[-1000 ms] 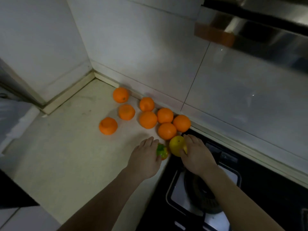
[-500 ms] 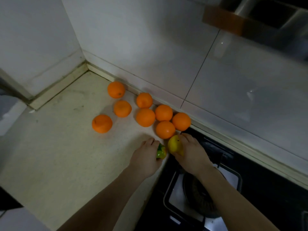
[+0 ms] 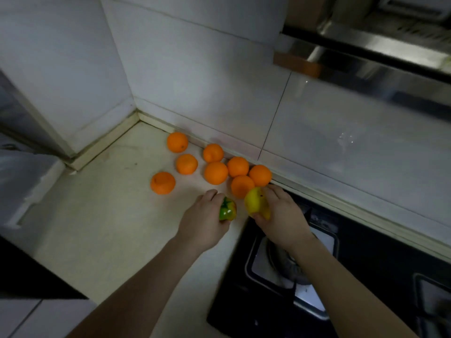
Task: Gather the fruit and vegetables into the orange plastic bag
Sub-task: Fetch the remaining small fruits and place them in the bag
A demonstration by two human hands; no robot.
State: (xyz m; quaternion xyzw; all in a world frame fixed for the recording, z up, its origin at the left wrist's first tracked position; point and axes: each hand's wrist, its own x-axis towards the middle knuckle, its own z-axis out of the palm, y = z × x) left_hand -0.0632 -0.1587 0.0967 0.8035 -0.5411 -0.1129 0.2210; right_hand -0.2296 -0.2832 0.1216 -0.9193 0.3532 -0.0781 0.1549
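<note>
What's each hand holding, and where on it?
Left hand grips the green-and-orange vegetable by its left side; right hand grips the yellow fruit around its right side.

Eight oranges [image 3: 216, 173] loosely clustered, green pepper [image 3: 228, 210], yellow fruit [image 3: 255, 201], both held

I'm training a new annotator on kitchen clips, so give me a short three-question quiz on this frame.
1. How many oranges lie on the counter?
2. True or false: the orange plastic bag is in view.
3. The right hand grips: A) the yellow fruit B) an orange C) nothing.

Key
1. Eight.
2. False.
3. A. The left hand grips the green vegetable.
</note>
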